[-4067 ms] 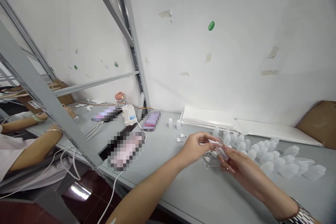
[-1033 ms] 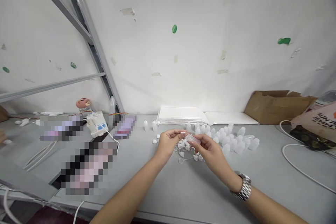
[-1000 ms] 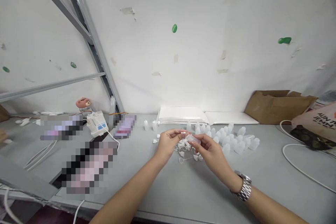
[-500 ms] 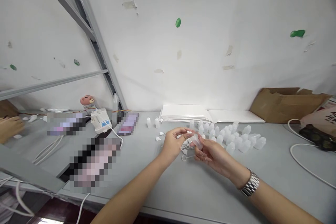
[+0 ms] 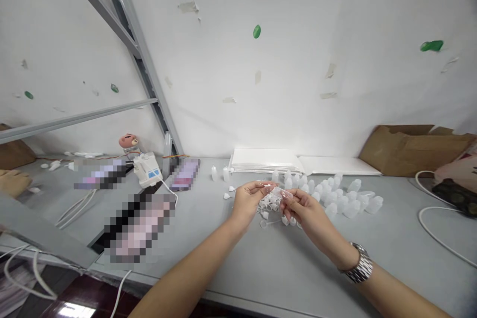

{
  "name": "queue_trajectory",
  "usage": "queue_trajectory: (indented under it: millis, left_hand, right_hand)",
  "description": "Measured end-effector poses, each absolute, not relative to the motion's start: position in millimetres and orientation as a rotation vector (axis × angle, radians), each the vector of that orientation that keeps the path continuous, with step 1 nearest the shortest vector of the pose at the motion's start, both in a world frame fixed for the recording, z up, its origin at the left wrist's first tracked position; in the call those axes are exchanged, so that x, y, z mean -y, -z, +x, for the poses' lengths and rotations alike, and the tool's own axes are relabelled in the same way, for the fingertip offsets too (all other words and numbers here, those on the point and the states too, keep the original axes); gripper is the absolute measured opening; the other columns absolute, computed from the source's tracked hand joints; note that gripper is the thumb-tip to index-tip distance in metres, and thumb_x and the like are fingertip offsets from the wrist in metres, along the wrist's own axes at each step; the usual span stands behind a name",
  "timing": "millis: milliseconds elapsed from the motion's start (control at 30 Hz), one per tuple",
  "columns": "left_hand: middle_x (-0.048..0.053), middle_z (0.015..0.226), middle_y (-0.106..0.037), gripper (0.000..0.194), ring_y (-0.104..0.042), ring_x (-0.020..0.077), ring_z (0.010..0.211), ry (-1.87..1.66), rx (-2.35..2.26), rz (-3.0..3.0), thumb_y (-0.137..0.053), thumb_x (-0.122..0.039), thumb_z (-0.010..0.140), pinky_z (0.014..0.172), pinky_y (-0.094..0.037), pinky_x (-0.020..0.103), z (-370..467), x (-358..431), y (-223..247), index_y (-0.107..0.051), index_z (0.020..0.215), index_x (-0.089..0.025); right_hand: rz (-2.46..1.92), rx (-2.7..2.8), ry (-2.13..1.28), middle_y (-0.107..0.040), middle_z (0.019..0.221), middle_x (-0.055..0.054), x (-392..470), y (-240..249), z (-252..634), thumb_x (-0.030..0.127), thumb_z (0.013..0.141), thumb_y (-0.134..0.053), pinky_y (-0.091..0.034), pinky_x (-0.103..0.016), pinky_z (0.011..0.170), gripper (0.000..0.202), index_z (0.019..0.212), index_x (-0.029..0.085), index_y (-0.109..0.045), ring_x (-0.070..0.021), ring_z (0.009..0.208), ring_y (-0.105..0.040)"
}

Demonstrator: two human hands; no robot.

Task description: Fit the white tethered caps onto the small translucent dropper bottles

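Note:
My right hand point(image 5: 302, 208), a metal-band watch on its wrist, has its fingers closed around a small translucent plastic bottle point(image 5: 282, 192), which lies nearly level. At the bottle's left end, my left hand point(image 5: 246, 204) pinches with thumb and fingertips; a bit of white shows there, possibly a cap, mostly hidden by the fingers. Below the hands is a pile of small white caps with ring loops point(image 5: 269, 203). Many similar bottles without visible caps point(image 5: 337, 196) stand to the right. Two capped bottles point(image 5: 225, 174) stand upright beyond my left hand.
White flat sheets point(image 5: 264, 160) are stacked against the wall. An opened cardboard box point(image 5: 413, 151) sits at the right, near a white cable point(image 5: 428, 228). At left are blurred phones point(image 5: 139, 231), a white device point(image 5: 148, 170) and a metal frame post point(image 5: 149, 74). Another person's hand point(image 5: 14, 182) shows far left.
The bottle between my hands has turned from steeply tilted to almost level. My right fingers have shifted up along it, uncovering more caps below. The whole view has moved slightly.

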State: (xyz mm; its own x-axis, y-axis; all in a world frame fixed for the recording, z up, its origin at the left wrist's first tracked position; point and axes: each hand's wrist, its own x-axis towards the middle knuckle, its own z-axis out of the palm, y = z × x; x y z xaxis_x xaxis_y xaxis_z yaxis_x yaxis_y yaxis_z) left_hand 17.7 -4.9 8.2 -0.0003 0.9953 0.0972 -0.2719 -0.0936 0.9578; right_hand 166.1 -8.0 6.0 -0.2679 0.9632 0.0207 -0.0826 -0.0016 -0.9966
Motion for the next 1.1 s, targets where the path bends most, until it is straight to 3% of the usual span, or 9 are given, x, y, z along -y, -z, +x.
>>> queue_trajectory:
  millis: [167, 367, 600, 933, 1100]
  left_hand:
    - [0.010, 0.093, -0.070, 0.023, -0.062, 0.0227, 0.091, -1.356, -0.902, 1.109, -0.069, -0.031, 0.065, 0.085, -0.044, 0.035, 15.1, 2.9, -7.2, -0.069, 0.079, -0.013]
    - [0.007, 0.084, -0.071, 0.022, -0.063, 0.0197, 0.082, -1.335, -0.933, 1.134, -0.069, -0.031, 0.066, 0.077, -0.044, 0.030, 14.0, 2.1, -10.3, -0.068, 0.080, -0.014]
    - [0.005, 0.085, -0.070, 0.020, -0.061, 0.0181, 0.086, -1.388, -0.947, 1.054, -0.069, -0.033, 0.066, 0.082, -0.041, 0.029, 14.5, 0.3, -6.5, -0.068, 0.076, -0.016]
    - [0.008, 0.090, -0.070, 0.026, -0.060, 0.0210, 0.092, -1.352, -0.929, 1.057, -0.067, -0.036, 0.067, 0.087, -0.039, 0.032, 13.2, 2.0, -9.6, -0.069, 0.082, -0.014]
    - [0.006, 0.089, -0.070, 0.021, -0.061, 0.0206, 0.089, -1.370, -0.927, 1.160, -0.064, -0.034, 0.070, 0.083, -0.041, 0.031, 12.6, 2.4, -9.6, -0.068, 0.079, -0.015]
  right_hand:
    - [-1.072, 1.390, -1.357, -0.055, 0.053, 0.002, 8.4, -8.4, 166.5, 0.056, 0.070, -0.057, -0.032, -0.024, 0.045, 0.039, 0.069, 0.018, -0.051, -0.0091, 0.040, -0.044]
    - [-1.074, 1.387, -1.560, -0.044, 0.037, 0.003, 11.5, -14.6, 164.4, 0.064, 0.077, -0.040, -0.023, -0.022, 0.035, 0.051, 0.055, 0.018, -0.049, -0.0094, 0.034, -0.038]
    - [-0.967, 1.478, -1.392, -0.055, 0.056, 0.001, 10.8, -16.4, 166.3, 0.053, 0.080, -0.046, -0.040, -0.026, 0.051, 0.037, 0.073, 0.017, -0.055, -0.0117, 0.047, -0.051]
    - [-1.056, 1.605, -1.117, -0.059, 0.070, -0.001, 15.7, -12.1, 165.6, 0.043, 0.079, -0.054, -0.041, -0.026, 0.057, 0.026, 0.084, 0.018, -0.057, -0.0139, 0.062, -0.054]
    - [-1.020, 1.562, -1.201, -0.055, 0.060, 0.001, 13.7, -9.8, 166.7, 0.045, 0.076, -0.058, -0.038, -0.025, 0.053, 0.028, 0.076, 0.017, -0.056, -0.0112, 0.052, -0.048]
